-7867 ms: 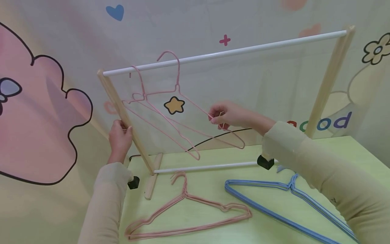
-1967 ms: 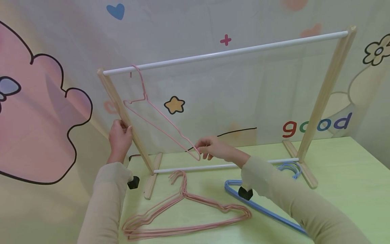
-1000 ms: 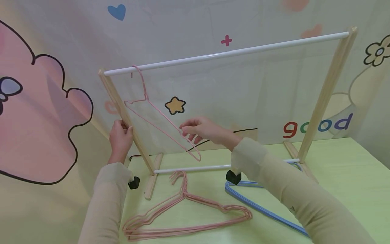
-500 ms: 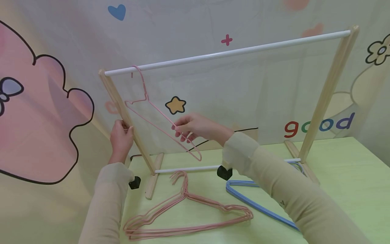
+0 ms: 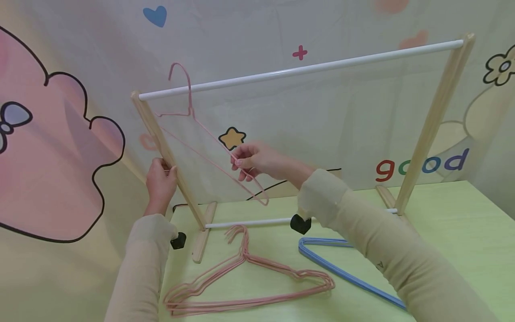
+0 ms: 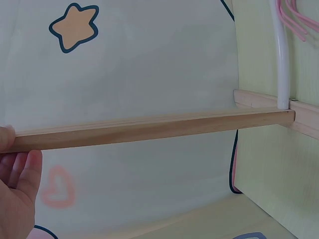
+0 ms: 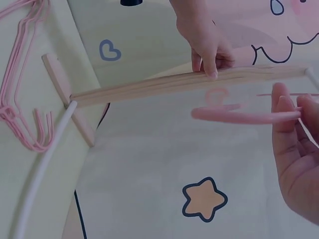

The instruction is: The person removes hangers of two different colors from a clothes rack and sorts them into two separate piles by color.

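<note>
My right hand [image 5: 261, 161] pinches the lower arm of a pink wire hanger [image 5: 190, 94]. The hanger's hook stands above the white top rod [image 5: 306, 70], near the rod's left end, in the head view. Up close in the right wrist view, the end of the pink hanger [image 7: 249, 117] lies between thumb and fingers. With its thumb on one side and fingers on the other, my left hand [image 5: 161, 183] grips the rack's left wooden post [image 5: 183, 192]. That post [image 6: 149, 132] crosses the left wrist view.
A pile of pink hangers [image 5: 281, 267] lies on the pale green table [image 5: 462, 250] in front of the rack. Blue hangers [image 5: 342, 270] lie to its right, partly under my right sleeve. The rack's lower white rod [image 5: 249, 222] runs behind both. A printed curtain hangs behind.
Earlier, my right hand held another pink hanger at the rod; it left the rod and the table pile grew. Just now my right hand gripped the remaining hanger and raised its hook off the rod.
</note>
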`<state>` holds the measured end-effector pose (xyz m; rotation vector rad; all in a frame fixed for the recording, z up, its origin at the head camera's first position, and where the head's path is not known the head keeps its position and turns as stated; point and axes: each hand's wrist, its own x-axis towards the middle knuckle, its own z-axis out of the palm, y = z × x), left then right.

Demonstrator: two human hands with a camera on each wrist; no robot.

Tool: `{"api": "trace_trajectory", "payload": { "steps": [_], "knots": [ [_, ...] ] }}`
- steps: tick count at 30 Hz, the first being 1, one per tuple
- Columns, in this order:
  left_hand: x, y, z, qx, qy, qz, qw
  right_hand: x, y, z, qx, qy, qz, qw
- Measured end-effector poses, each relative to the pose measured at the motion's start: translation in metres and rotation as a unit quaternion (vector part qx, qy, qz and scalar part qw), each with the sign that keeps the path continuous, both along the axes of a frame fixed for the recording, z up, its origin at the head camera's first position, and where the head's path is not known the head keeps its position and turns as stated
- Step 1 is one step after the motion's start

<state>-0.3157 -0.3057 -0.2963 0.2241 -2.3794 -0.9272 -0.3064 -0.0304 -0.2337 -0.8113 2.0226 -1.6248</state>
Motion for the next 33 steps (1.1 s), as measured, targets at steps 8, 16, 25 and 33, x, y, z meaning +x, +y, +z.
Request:
{"api": "trace_trajectory", "payload": {
  "steps": [8, 16, 25, 33],
  "knots": [
    [0.000, 0.001, 0.000, 0.006, -0.006, 0.002, 1.0000, 0.002, 0.022, -0.002, 0.028, 0.036, -0.001, 0.999],
    [0.001, 0.002, 0.000, 0.006, -0.009, 0.004, 0.9999, 0.000, 0.056, -0.006, 0.032, 0.049, -0.052, 0.997],
    [0.000, 0.000, -0.001, -0.001, -0.003, 0.007, 1.0000, -0.006, 0.085, -0.010, 0.037, 0.060, -0.092, 0.993],
    [0.000, 0.000, -0.001, -0.007, -0.003, 0.005, 1.0000, -0.010, 0.117, -0.019, 0.030, 0.054, -0.117, 0.991]
  ]
}}
